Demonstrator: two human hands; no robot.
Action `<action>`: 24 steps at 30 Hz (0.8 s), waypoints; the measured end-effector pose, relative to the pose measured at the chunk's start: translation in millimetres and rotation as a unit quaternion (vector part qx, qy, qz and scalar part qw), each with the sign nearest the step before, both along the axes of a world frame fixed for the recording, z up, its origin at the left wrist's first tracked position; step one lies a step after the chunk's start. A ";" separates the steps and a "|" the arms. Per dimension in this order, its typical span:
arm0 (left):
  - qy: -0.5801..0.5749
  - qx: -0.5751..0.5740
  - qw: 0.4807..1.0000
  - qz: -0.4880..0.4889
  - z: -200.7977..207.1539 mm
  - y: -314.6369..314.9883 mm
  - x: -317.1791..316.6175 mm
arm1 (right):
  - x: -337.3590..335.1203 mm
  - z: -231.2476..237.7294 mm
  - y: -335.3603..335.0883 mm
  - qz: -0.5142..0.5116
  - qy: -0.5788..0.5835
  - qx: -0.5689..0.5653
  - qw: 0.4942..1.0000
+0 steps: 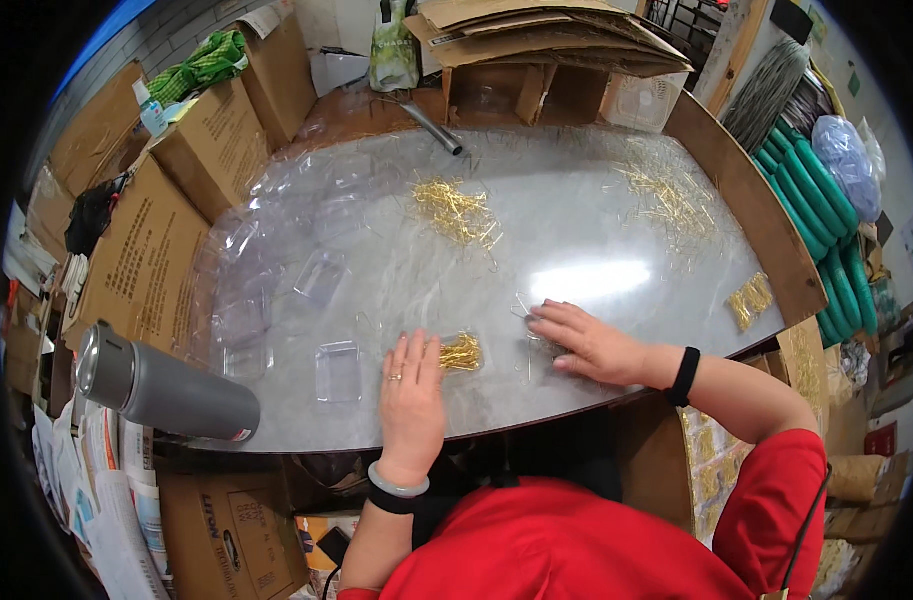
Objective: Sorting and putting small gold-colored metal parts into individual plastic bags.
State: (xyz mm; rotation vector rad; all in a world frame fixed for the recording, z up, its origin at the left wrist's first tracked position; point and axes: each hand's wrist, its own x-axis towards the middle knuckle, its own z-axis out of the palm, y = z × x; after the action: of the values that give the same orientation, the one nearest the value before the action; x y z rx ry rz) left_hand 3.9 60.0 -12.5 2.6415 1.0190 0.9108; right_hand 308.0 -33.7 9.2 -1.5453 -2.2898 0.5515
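Note:
My left hand (414,390), fingers stretched out flat, lies at the table's front edge against a small bundle of gold wire hooks (461,352). The bundle seems to sit in a clear plastic box, partly hidden by my fingers. To its left stands an open clear plastic box (339,373). My right hand (589,345) rests palm down with its fingers apart, over a few thin silver wire pieces (533,352). Its fingertips touch or nearly touch them; what lies under the palm is hidden. Farther back is a loose pile of gold hooks (455,210).
Several clear plastic boxes (245,300) crowd the table's left side. A grey bottle (177,390) leans at the front left. More gold wire (669,197) lies back right, with a packed bundle (751,301) near the right edge. A metal tube (432,128) and cardboard (547,40) are behind.

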 end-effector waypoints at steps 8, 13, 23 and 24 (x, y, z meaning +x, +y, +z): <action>-0.100 -0.037 0.986 -0.125 8.1 -54.6 7.8 | 4.4 61.8 -54.8 -0.217 -0.132 -0.129 0.959; 0.019 -0.088 0.986 -0.136 3.1 -64.1 47.3 | -23.4 38.7 -56.7 -0.237 -0.083 -0.057 0.966; 0.057 -0.060 0.994 -0.071 -3.6 -58.0 79.4 | -9.7 23.6 30.9 -0.206 -0.149 -0.017 0.967; 0.046 -0.062 0.994 -0.076 -4.1 -57.4 80.0 | -6.5 22.3 41.9 -0.212 -0.144 -0.001 0.966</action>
State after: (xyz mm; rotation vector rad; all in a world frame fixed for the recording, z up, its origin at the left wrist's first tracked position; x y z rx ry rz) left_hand 83.8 2.6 -16.6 2.6355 0.8503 0.6769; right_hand 301.5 8.2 31.5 -2.1570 -2.0429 0.2234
